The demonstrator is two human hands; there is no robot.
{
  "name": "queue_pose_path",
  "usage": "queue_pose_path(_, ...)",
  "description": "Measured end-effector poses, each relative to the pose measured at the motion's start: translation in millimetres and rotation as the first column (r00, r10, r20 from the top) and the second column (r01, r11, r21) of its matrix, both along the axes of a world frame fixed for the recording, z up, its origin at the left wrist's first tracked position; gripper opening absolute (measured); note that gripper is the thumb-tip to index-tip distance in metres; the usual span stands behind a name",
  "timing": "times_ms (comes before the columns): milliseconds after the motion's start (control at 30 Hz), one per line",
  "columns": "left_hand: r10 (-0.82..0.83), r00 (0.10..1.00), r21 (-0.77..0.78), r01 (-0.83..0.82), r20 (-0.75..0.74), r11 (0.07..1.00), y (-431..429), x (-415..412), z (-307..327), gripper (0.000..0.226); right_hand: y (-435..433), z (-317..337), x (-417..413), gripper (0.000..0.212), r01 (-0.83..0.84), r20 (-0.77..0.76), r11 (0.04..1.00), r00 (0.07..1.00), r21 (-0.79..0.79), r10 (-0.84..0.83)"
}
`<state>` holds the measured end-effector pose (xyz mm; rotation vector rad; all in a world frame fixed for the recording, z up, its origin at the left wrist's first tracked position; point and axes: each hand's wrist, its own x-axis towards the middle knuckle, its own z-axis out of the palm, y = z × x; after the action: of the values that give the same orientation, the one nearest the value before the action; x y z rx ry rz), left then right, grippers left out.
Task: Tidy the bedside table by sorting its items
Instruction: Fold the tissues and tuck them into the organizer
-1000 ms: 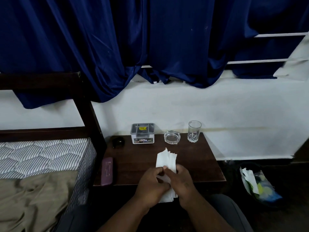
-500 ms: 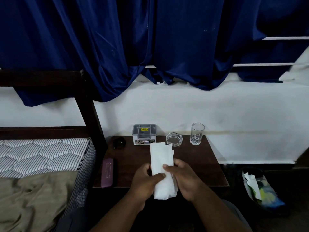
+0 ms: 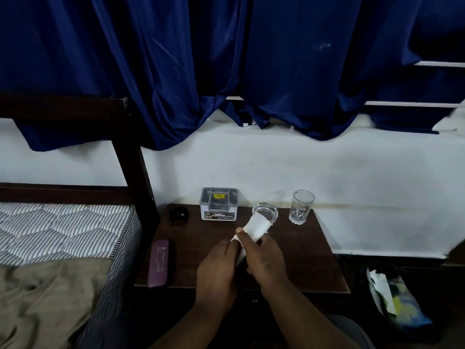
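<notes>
The right hand (image 3: 266,260) is clamped on a folded white paper (image 3: 256,227), with the thumb on its near-left edge and the fingers curled round its far side. The paper is tilted, its upper end pointing up and away to the right. The left hand (image 3: 219,268) sits just beside the right and touches it. Its fingers lie along the paper's lower end, but the view does not show whether they pinch the paper or only rest against it. Both hands hover over the middle of the dark wooden bedside table (image 3: 304,250).

Just beyond the paper's upper end stands a clear glass ashtray (image 3: 267,210), partly covered by the paper. To the right of the grip and farther back, an upright drinking glass (image 3: 301,207) stands near the table's back edge. Beyond the grip and to its left is a white plastic box with a grey lid (image 3: 219,204). Farther left sits a small black object (image 3: 179,214), too dark to name. Left of the left hand, at the table's edge, lies a purple case (image 3: 158,263).

Past the case is a striped mattress (image 3: 63,227) with a tan blanket (image 3: 50,298) on it. Right of the grip, on the floor, lies a dark bag (image 3: 397,301) holding paper and coloured scraps. A blue curtain (image 3: 176,59) hangs above.
</notes>
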<state>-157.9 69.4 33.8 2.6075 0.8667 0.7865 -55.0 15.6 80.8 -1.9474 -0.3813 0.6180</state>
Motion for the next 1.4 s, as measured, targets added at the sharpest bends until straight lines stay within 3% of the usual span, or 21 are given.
queue_pose_path(67, 0.001, 1.000, 0.119, 0.001, -0.019, 0.993, 8.2, 6.2, -3.8, 0.048, 6.4, -1.0, 9.7, 0.048, -0.006, -0.046, 0.999, 0.999, 0.031, 0.007)
queue_pose_path(167, 0.003, 1.000, 0.160, 0.001, -0.022, 0.987, 22.4, 16.3, -6.5, 0.043, 17.3, 6.1, 23.0, 0.025, 0.006, -0.058, 0.999, 0.998, 0.038, -0.003)
queue_pose_path(233, -0.007, 1.000, 0.138, 0.006, 0.001, 0.990, 33.7, 25.2, -6.4, 0.040, 31.6, 0.5, 36.6, 0.032, 0.032, -0.007, 0.999, 0.999, 0.026, -0.032)
queue_pose_path(333, -0.017, 0.997, 0.092, 0.009, 0.080, 0.996, 50.3, 42.4, -0.7, 0.033, 59.4, -9.7, 57.9, 0.049, 0.084, 0.198, 0.996, 0.977, -0.009, -0.081)
queue_pose_path(433, -0.036, 0.990, -0.055, 0.044, 0.133, 0.998, 74.4, 59.6, 3.2, 0.043, 79.6, 17.8, 61.7, 0.032, 0.096, 0.370, 0.995, 0.925, -0.013, -0.084)
queue_pose_path(533, -0.084, 0.959, -0.218, 0.146, 0.271, 0.965, 96.6, 73.6, -0.5, 0.053, 104.1, 27.1, 74.9, 0.029, 0.126, 0.456, 0.992, 0.882, 0.021, -0.122)
queue_pose_path(600, -0.011, 0.943, -0.330, 0.128, 0.334, 0.935, 109.4, 84.7, 0.9, 0.058, 122.3, 22.3, 85.1, 0.032, 0.126, 0.483, 0.990, 0.864, 0.069, -0.144)
queue_pose_path(800, 0.236, 0.926, -0.623, -0.002, 0.294, 0.782, 147.0, 109.5, -8.9, 0.054, 156.3, 9.7, 101.8, 0.029, 0.092, 0.591, 0.985, 0.790, 0.145, -0.160)
queue_pose_path(933, 0.279, 0.921, -0.637, -0.043, 0.274, 0.770, 156.1, 115.4, -13.1, 0.045, 168.5, -7.6, 108.3, 0.030, 0.054, 0.645, 0.991, 0.755, 0.120, -0.119)
queue_pose_path(1233, 0.152, 0.932, -0.678, 0.121, 0.328, 0.725, 162.6, 130.2, -27.0, 0.042, 175.0, -34.2, 110.3, 0.032, 0.048, 0.627, 0.998, 0.776, 0.039, -0.061)
queue_pose_path(1400, 0.149, 0.944, -0.691, 0.104, 0.296, 0.715, 165.7, 134.5, -36.0, 0.034, 179.4, -44.9, 108.5, 0.033, 0.023, 0.626, 0.998, 0.780, -0.050, 0.013)
